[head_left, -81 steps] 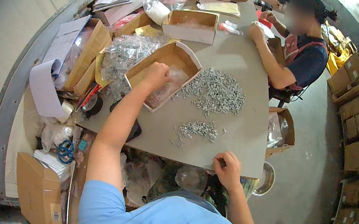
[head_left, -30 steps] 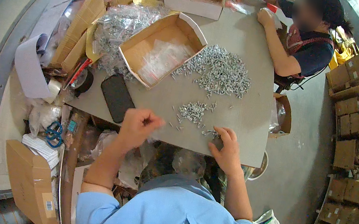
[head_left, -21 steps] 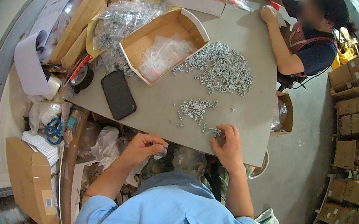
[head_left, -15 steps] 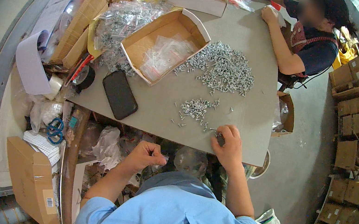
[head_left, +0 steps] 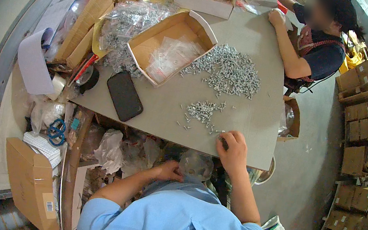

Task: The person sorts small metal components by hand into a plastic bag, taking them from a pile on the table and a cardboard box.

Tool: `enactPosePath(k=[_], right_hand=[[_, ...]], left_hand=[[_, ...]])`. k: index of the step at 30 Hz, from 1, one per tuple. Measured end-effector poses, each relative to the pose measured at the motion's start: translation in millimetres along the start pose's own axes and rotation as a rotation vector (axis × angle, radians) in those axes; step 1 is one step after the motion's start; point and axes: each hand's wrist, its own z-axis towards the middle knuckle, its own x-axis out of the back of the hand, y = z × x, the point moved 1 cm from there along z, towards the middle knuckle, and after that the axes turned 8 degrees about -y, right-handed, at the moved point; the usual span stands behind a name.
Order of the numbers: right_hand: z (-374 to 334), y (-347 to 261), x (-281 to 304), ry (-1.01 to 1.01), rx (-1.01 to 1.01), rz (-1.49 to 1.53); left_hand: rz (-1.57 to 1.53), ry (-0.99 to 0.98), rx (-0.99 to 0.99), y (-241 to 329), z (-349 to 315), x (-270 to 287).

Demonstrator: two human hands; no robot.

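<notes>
My right hand point(head_left: 233, 151) rests on the table point(head_left: 163, 121) near its front edge, fingers curled over a few screws at the near end of a small pile of screws point(head_left: 201, 111). Its palm side is hidden. Below the table edge, my left hand point(head_left: 170, 170) is close to my body, slightly blurred, and what its fingers hold cannot be made out. Farther back lies a large heap of silvery screws point(head_left: 234, 72). Beside that heap stands an open cardboard tray point(head_left: 149, 44) with clear small plastic bags point(head_left: 173, 58) in it.
A black phone point(head_left: 124, 97) lies left of the small pile. Filled plastic bags point(head_left: 128, 29) are heaped behind it, with a tape roll point(head_left: 87, 79) nearby. A white box point(head_left: 202, 5) stands at the back. Across the right corner sits a co-worker point(head_left: 316, 54). Cartons point(head_left: 360, 128) line the right side.
My left hand has moved right and down, in toward my body. My right hand has shifted only slightly, staying at the near screws.
</notes>
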Motion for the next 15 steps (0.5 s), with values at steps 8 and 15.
enactPosePath(k=[8,15], right_hand=[[-14,-21,5,-0.397,-0.024,0.229],[17,-7,-5,-0.029,0.005,0.105]], left_hand=[[-0.066,0.195,-0.097,21,22,-29],[-0.093,0.203,-0.265,12,42,-33]])
